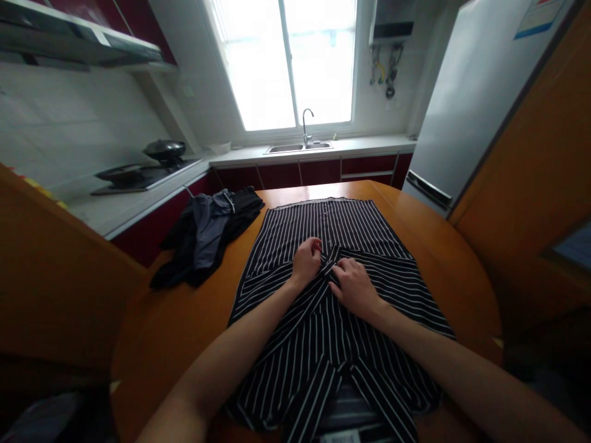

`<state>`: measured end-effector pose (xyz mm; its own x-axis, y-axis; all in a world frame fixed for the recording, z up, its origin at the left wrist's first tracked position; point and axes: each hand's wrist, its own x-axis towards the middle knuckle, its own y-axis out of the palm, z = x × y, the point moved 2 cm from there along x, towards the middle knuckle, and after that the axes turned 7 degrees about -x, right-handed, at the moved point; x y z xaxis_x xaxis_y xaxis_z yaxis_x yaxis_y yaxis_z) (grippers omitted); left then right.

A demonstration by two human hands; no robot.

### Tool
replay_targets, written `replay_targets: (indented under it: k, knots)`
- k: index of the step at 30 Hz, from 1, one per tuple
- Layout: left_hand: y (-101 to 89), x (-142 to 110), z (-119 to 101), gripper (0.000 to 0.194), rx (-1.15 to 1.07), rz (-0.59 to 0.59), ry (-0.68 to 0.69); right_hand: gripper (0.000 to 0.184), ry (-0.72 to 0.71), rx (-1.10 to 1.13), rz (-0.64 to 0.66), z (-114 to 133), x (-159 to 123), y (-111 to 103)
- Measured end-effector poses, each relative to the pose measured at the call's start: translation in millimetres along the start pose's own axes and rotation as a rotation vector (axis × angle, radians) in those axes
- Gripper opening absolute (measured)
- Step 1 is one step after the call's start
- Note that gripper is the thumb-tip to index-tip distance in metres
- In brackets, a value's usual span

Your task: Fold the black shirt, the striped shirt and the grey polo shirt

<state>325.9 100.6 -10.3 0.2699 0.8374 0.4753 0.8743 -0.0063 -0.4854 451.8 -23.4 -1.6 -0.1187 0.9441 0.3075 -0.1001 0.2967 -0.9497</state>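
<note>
A black shirt with thin white stripes [332, 234] lies spread flat on a round orange wooden table [462, 271]. Its sleeves are folded in and cross over the middle of the garment. My left hand [307, 261] is closed in a pinch on the striped fabric at the centre, where the folds meet. My right hand [355, 286] rests just to the right of it, fingers curled and pressed on the same fold of cloth. Both forearms reach in from the lower edge of the view.
A crumpled dark garment [207, 237] lies on the table's left side, partly hanging over the edge. Behind are a counter with a stove and wok [164, 151], a sink [298, 146] under a bright window, and a grey fridge [466, 104] at the right.
</note>
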Motion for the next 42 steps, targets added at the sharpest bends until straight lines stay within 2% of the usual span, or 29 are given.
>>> replay_targets:
  k: [2, 4, 7, 12, 14, 16, 20, 23, 25, 28, 30, 34, 38, 42]
  knots:
    - [-0.5, 2, 2, 0.027, -0.027, -0.004, -0.023, 0.019, 0.005, -0.048, 0.027, 6, -4, -5]
    - [-1.1, 2, 3, 0.026, -0.036, 0.003, -0.036, 0.016, 0.004, -0.078, 0.066, 9, -5, -6]
    - [-1.1, 2, 2, 0.025, -0.033, 0.039, -0.025, 0.019, -0.003, -0.084, 0.113, 8, -4, -7]
    - [-2.0, 1, -5, 0.027, 0.005, 0.061, 0.02, 0.024, -0.046, -0.045, 0.099, 8, -2, -11]
    - [-1.3, 0, -10, 0.029, 0.033, 0.092, 0.075, 0.024, -0.067, -0.024, 0.123, 9, -3, -11]
    - [2.6, -3, -14, 0.031, 0.069, 0.193, 0.176, 0.023, -0.073, 0.004, 0.162, 9, -4, -13]
    - [17.3, -15, -15, 0.04, 0.201, 0.526, 0.319, 0.031, -0.016, 0.082, 0.204, 3, -5, -19]
    - [24.6, -22, -10, 0.046, 0.307, 0.676, 0.319, 0.043, 0.069, 0.081, 0.198, -13, -4, -18]
    - [25.9, -23, -8, 0.047, 0.336, 0.693, 0.319, 0.057, 0.127, 0.041, 0.221, -34, -6, -11]
    - [25.6, -21, -7, 0.047, 0.332, 0.679, 0.316, 0.075, 0.263, -0.016, 0.334, -80, -19, 6]
    - [25.8, -19, -6, 0.048, 0.316, 0.675, 0.304, 0.076, 0.347, -0.038, 0.369, -114, -33, 14]
    - [27.2, -16, -4, 0.049, 0.288, 0.675, 0.323, 0.073, 0.406, -0.081, 0.286, -163, -61, 12]
    - [25.9, -15, -8, 0.048, 0.272, 0.651, 0.347, 0.071, 0.411, -0.088, 0.279, -174, -74, 1]
    - [23.3, -16, -13, 0.046, 0.3, 0.646, 0.391, 0.067, 0.385, -0.137, 0.181, -152, -83, -12]
